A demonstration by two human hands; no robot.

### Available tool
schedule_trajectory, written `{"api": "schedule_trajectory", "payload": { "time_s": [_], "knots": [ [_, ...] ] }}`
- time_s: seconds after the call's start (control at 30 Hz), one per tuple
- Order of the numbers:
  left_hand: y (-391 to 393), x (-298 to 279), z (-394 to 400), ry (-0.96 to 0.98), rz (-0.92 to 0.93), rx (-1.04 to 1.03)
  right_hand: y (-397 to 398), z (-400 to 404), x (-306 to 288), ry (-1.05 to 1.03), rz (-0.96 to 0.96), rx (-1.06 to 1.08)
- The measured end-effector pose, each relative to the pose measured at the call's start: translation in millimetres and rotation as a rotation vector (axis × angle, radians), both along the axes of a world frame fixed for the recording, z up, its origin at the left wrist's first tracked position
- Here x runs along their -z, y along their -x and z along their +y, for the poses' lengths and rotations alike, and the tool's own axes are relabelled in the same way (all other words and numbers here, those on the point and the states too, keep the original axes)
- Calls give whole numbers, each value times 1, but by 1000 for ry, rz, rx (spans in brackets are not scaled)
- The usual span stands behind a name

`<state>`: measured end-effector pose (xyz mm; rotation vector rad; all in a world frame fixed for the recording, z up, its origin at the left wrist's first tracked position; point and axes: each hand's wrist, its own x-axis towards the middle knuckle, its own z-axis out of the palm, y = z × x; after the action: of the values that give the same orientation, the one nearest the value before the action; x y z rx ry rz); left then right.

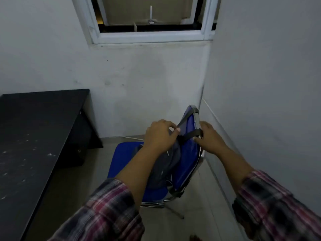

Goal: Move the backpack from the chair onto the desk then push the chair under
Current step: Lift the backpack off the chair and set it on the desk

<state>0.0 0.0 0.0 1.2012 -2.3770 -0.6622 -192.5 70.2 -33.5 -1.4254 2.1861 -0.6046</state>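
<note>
A dark grey backpack (pixel 166 164) sits upright on the blue chair (pixel 125 153), leaning against its backrest, with its straps looped over the backrest top. My left hand (pixel 159 136) pinches one grey strap near the top of the backpack. My right hand (pixel 210 138) holds the other strap at the backrest's right edge. The black desk (pixel 34 127) stands to the left, its top bare apart from pale specks.
The chair stands in a corner, its backrest close to the right wall (pixel 260 84). A white cable (pixel 213 112) runs along that wall. A window (pixel 149 20) is above. Tiled floor (pixel 97 162) lies between desk and chair.
</note>
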Motion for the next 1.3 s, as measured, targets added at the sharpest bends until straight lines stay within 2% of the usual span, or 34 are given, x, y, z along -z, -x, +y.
{"api": "schedule_trajectory", "payload": {
  "time_s": [0.1,0.2,0.33,0.47,0.57,0.67,0.77,0.87,1.07,1.3],
  "knots": [
    [4,7,-2,-29,-26,11,0,2,11,-43,55,-9],
    [1,14,-4,-53,-51,17,-3,4,21,43,133,64],
    [-2,22,-3,-106,-77,29,-13,12,21,96,348,169],
    [-3,18,-5,-101,-102,33,-36,19,22,88,514,100],
    [-6,13,-14,-110,-116,1,-51,16,27,121,417,-31],
    [-7,9,-26,-126,-123,-34,-47,6,23,251,281,-43],
    [0,8,-34,-148,-123,-45,-24,-11,13,310,315,0],
    [14,11,-46,-177,-116,-62,4,-38,8,236,426,22],
    [53,18,-82,-211,-126,-96,41,-94,16,-91,420,-104],
    [85,40,-127,-274,-125,-147,66,-159,24,-250,567,-229]
  ]
}}
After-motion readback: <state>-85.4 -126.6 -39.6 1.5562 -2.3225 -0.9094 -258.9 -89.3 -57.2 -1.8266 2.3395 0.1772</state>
